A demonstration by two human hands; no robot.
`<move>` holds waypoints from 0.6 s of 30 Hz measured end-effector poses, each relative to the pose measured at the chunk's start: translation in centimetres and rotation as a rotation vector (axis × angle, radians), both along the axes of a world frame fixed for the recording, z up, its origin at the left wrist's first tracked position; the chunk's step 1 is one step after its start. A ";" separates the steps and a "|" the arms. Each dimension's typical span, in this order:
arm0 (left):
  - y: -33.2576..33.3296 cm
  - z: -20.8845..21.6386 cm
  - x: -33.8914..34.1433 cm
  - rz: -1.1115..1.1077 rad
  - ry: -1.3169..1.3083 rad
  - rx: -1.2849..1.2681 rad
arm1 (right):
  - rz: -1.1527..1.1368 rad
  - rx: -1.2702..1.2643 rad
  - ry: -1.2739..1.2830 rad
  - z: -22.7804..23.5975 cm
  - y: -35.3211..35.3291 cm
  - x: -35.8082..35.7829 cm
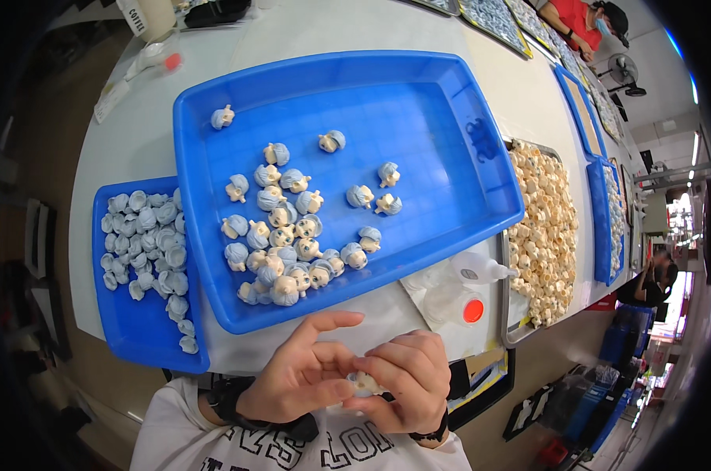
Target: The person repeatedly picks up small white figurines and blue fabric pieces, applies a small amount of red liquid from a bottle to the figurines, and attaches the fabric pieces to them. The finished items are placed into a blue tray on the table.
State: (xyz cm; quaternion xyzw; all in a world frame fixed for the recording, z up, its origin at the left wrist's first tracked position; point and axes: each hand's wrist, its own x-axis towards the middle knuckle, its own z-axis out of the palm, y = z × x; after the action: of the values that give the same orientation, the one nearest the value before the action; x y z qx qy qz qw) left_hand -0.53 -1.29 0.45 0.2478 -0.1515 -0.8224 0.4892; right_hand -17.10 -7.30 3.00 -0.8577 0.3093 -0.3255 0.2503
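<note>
Close to my body, a small doll head (pixel 363 384), cream with pale blue on it, is held between both hands. My right hand (pixel 410 381) has its thumb and bent fingers closed around it. The thumb and a finger of my left hand (pixel 299 375) pinch its other side, while the left index finger stretches away. My fingers hide most of the head. Beyond my hands, a large blue tray (pixel 434 149) contains several doll heads with light blue hair (pixel 283 235), crowded toward its near left part.
At left, a smaller blue tray (pixel 139 330) carries loose light blue hair pieces (pixel 147 235). A metal tray (pixel 520 336) of cream head pieces (pixel 541 235) lies at right. Between them stand a white squeeze bottle (pixel 477 268) and a clear red-marked container (pixel 448 302). A person (pixel 579 23) sits far right.
</note>
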 end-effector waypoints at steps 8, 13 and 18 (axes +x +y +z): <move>4.5 3.2 6.6 -0.037 -0.818 -0.412 | -0.188 0.007 0.075 0.4 -2.9 2.7; 8.9 3.6 10.4 0.251 -1.815 -0.259 | -0.252 -0.026 0.221 -0.9 -3.2 4.9; 9.8 0.7 10.0 0.101 -2.205 -0.101 | -0.161 0.041 0.202 -0.1 -1.6 5.1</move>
State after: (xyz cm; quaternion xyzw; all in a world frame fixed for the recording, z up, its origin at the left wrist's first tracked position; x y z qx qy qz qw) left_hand 9.48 8.52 1.14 0.8308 -0.5276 -0.1225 0.1282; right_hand -12.00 -8.94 2.92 -0.8532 0.4076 -0.2500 0.2083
